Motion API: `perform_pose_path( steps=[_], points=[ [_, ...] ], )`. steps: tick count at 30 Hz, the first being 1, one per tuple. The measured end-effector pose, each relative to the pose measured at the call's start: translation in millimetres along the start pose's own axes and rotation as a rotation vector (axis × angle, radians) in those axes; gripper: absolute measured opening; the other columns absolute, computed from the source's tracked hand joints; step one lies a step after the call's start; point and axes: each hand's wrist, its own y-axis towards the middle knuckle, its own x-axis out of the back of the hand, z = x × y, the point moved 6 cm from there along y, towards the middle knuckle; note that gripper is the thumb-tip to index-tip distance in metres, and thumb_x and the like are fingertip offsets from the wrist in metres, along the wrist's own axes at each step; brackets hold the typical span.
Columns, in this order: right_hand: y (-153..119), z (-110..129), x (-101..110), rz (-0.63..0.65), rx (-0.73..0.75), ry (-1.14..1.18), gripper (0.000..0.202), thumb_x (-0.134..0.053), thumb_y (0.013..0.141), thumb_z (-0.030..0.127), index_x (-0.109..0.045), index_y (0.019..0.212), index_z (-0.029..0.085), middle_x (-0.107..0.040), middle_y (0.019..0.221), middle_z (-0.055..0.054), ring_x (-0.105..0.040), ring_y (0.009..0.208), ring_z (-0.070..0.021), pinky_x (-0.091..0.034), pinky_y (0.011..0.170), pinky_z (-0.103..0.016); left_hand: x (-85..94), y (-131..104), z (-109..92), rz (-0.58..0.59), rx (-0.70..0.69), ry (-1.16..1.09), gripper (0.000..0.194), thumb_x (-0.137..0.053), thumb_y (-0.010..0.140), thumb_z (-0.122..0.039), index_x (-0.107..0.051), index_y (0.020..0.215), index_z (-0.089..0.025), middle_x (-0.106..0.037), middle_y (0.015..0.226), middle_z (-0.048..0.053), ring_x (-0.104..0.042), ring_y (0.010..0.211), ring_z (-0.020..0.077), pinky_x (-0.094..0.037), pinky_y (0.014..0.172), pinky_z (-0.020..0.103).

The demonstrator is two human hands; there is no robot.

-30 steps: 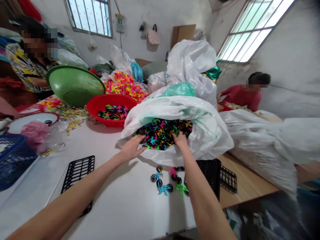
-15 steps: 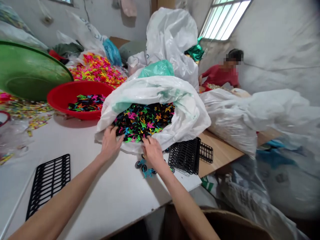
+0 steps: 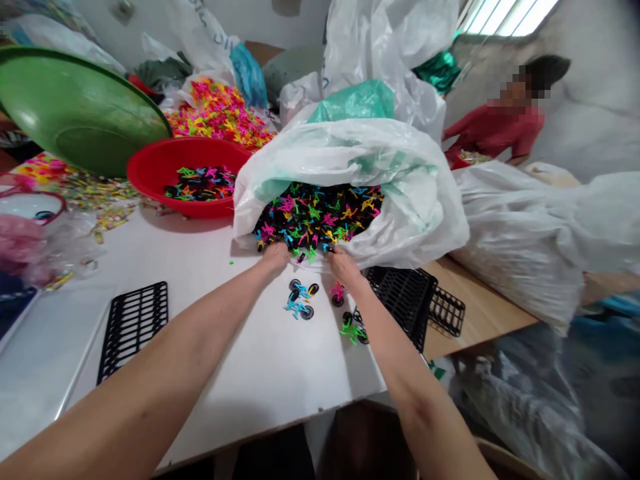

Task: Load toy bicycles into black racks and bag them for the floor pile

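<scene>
A white plastic sack [image 3: 420, 227] lies on its side with its mouth toward me, full of small toy bicycles [image 3: 320, 213] in bright colours with black wheels. My left hand [image 3: 277, 256] is closed at the lower rim of the mouth, its fingertips mostly hidden. A little to the right, my right hand [image 3: 345, 264] grips the same rim, fingers curled. Several toys bulge over the rim between both hands. On the table just below lie blue toy bicycles [image 3: 300, 299], a pink one [image 3: 337, 293] and a green one [image 3: 353, 330].
Black plastic grids [image 3: 400, 300] are stacked at right; another grid [image 3: 135, 323] lies at left. A red basin [image 3: 150, 177] holds more toy bicycles beside a tilted green basin [image 3: 85, 113]. Colourful parts [image 3: 225, 113] are heaped behind. A person in red [image 3: 505, 130] sits at far right.
The sack's contents have shifted toward the rim, with toys now bulging over it. My hands have moved closer together along its lower edge. The view has shifted, uncovering the loose bicycles on the table.
</scene>
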Motion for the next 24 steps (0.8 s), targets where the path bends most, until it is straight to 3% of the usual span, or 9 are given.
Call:
perform_pose_path(
  steps=[4, 9, 14, 17, 19, 22, 24],
  points=[
    [-43.0, 36.2, 7.0, -0.051, 0.045, -0.026, 0.031, -0.04, 0.089, 0.012, -0.058, 0.114, 0.018, -0.051, 0.117, -0.01, -0.05, 0.098, -0.0188, -0.037, 0.084, -0.028, 6.8, -19.5, 9.6, -0.042, -0.099, 0.009, 0.028, -0.046, 0.089, -0.024, -0.055, 0.111, -0.01, -0.055, 0.118, 0.015, -0.055, 0.105, 0.0222, -0.044, 0.091, 0.036],
    [-75.0, 89.7, -14.1, -0.03, 0.145, 0.018, 0.042, -0.035, 0.087, 0.008, -0.049, 0.127, 0.018, -0.054, 0.119, -0.011, -0.045, 0.11, -0.022, -0.037, 0.091, -0.031, 10.9, -65.1, 23.5, -0.08, -0.237, 0.004, 0.032, -0.04, 0.086, -0.015, -0.053, 0.115, -0.009, -0.055, 0.119, 0.015, -0.045, 0.118, 0.0255, -0.033, 0.104, 0.037],
    [-75.7, 99.2, -18.7, 0.046, 0.083, 0.094, 0.037, -0.046, 0.085, 0.015, -0.053, 0.122, 0.018, -0.06, 0.109, -0.01, -0.048, 0.103, -0.0234, -0.04, 0.088, -0.031, 18.5, -128.3, 46.9, -0.098, -0.262, -0.019, 0.032, -0.04, 0.082, -0.011, -0.055, 0.11, -0.009, -0.048, 0.126, 0.017, -0.038, 0.123, 0.0262, -0.028, 0.108, 0.041],
    [-84.6, 108.6, -17.7, 0.029, 0.032, 0.13, 0.034, -0.05, 0.085, 0.025, -0.056, 0.118, 0.018, -0.061, 0.106, -0.01, -0.051, 0.101, -0.025, -0.044, 0.081, -0.031, 22.0, -177.0, 56.4, -0.118, -0.213, -0.049, 0.028, -0.042, 0.08, -0.012, -0.058, 0.103, -0.012, -0.055, 0.113, 0.015, -0.049, 0.11, 0.025, -0.039, 0.099, 0.04],
    [-89.2, 111.8, -22.9, 0.006, -0.032, 0.124, 0.033, -0.047, 0.086, 0.027, -0.057, 0.116, 0.017, -0.061, 0.105, -0.011, -0.053, 0.101, -0.0266, -0.046, 0.077, -0.032, 22.2, -196.8, 56.5, -0.125, -0.181, -0.079, 0.022, -0.046, 0.077, -0.014, -0.062, 0.091, -0.016, -0.06, 0.099, 0.012, -0.056, 0.096, 0.0234, -0.046, 0.089, 0.035],
    [-88.0, 110.0, -34.0, -0.022, -0.076, 0.135, 0.032, -0.041, 0.088, 0.031, -0.06, 0.112, 0.021, -0.062, 0.103, -0.012, -0.056, 0.099, -0.0278, -0.049, 0.076, -0.035, 34.7, -192.8, 62.4, -0.156, -0.139, -0.142, 0.017, -0.051, 0.074, -0.02, -0.065, 0.085, -0.021, -0.065, 0.091, 0.007, -0.061, 0.087, 0.0214, -0.049, 0.08, 0.03],
    [-87.6, 107.1, -33.8, -0.065, -0.068, 0.176, 0.034, -0.039, 0.088, 0.033, -0.06, 0.112, 0.024, -0.062, 0.108, -0.011, -0.056, 0.101, -0.0276, -0.049, 0.081, -0.038, 57.7, -181.1, 80.3, -0.203, -0.097, -0.193, 0.023, -0.049, 0.075, -0.024, -0.065, 0.092, -0.023, -0.067, 0.097, 0.005, -0.062, 0.09, 0.0208, -0.049, 0.082, 0.03]
  ],
)
